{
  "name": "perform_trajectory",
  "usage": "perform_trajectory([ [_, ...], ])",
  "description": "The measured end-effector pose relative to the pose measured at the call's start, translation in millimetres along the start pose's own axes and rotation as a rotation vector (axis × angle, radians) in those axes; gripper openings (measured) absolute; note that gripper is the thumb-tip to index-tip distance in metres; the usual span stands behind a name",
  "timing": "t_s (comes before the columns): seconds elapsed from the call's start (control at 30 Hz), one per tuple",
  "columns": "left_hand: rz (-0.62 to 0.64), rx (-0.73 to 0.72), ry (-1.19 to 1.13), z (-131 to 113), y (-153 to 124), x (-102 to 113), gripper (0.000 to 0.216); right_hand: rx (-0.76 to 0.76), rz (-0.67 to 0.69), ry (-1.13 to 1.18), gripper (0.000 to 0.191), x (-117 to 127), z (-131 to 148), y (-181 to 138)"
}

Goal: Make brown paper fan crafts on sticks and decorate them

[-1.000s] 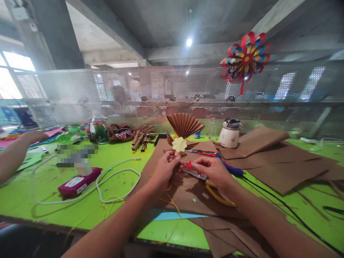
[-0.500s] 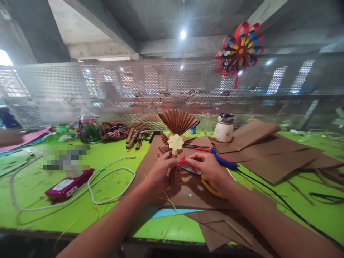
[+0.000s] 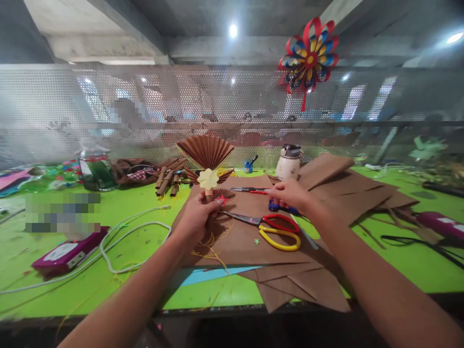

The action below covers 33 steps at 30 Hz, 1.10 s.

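My left hand (image 3: 197, 215) is closed around the paper-tube stem of a papercraft figure. The figure has a pleated brown paper fan (image 3: 206, 151) on top, smaller pleated pieces at its sides and a pale yellow paper flower (image 3: 208, 179) in front. A small red star (image 3: 221, 199) sits at my left thumb and fingertips. Over to the right, my right hand (image 3: 290, 195) has its fingers curled on a blue glue gun (image 3: 281, 208), partly hidden beneath it. Scissors (image 3: 279, 231) with red and yellow handles lie between my hands. Behind them rests a thin red-handled tool (image 3: 252, 189).
Brown paper sheets (image 3: 362, 193) spread over the green table (image 3: 137, 295). A white jug (image 3: 288, 166), a blue jar (image 3: 248, 167), rolled paper tubes (image 3: 168, 182) and a green bottle (image 3: 94, 169) stand or lie at the back. A white cable (image 3: 103, 251) loops beside a purple power strip (image 3: 68, 253).
My right hand has let go of the red star and moved right onto the glue gun. The star stays at my left hand, which still holds the papercraft. The view has turned rightward.
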<state>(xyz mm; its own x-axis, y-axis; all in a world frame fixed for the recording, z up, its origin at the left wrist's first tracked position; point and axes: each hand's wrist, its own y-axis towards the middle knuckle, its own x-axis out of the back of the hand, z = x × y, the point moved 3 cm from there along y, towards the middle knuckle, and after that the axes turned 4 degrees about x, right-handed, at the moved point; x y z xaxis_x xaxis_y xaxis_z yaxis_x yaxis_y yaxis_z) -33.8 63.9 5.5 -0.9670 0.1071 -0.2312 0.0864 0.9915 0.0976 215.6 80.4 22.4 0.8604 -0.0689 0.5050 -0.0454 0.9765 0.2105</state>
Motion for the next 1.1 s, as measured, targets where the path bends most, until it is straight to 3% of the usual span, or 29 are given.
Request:
perform_trajectory([
  [0.1, -0.01, -0.004, -0.006, 0.2, 0.8, 1.8, 0.034, 0.098, 0.038, -0.141, 0.023, 9.5, -3.6, 1.8],
  [0.23, 0.018, -0.002, -0.001, 0.4, -1.4, 0.3, 0.028, 0.269, 0.378, -0.476, 0.013, -12.0, -5.8, -15.2],
  [0.4, 0.015, 0.002, -0.03, 0.6, -1.7, 0.6, 0.027, 0.283, 0.416, -0.797, 0.035, -30.3, -2.0, -37.1],
  [0.57, 0.011, 0.017, -0.053, 2.0, 0.0, 0.5, 0.026, 0.269, 0.484, -0.896, 0.042, -36.1, 0.3, -44.5],
  [0.7, 0.027, 0.026, -0.044, 5.0, 2.6, 0.7, 0.024, 0.219, 0.453, -0.827, 0.053, -37.9, -12.2, -44.7],
  [0.9, 0.015, 0.045, -0.097, 4.2, 3.5, 4.0, 0.026, 0.166, 0.239, -0.783, 0.032, -35.7, -20.8, -43.5],
  [1.1, -0.006, 0.054, -0.126, 2.0, 5.6, 6.4, 0.022, 0.205, 0.116, -0.747, 0.038, -33.5, -23.2, -36.4],
])
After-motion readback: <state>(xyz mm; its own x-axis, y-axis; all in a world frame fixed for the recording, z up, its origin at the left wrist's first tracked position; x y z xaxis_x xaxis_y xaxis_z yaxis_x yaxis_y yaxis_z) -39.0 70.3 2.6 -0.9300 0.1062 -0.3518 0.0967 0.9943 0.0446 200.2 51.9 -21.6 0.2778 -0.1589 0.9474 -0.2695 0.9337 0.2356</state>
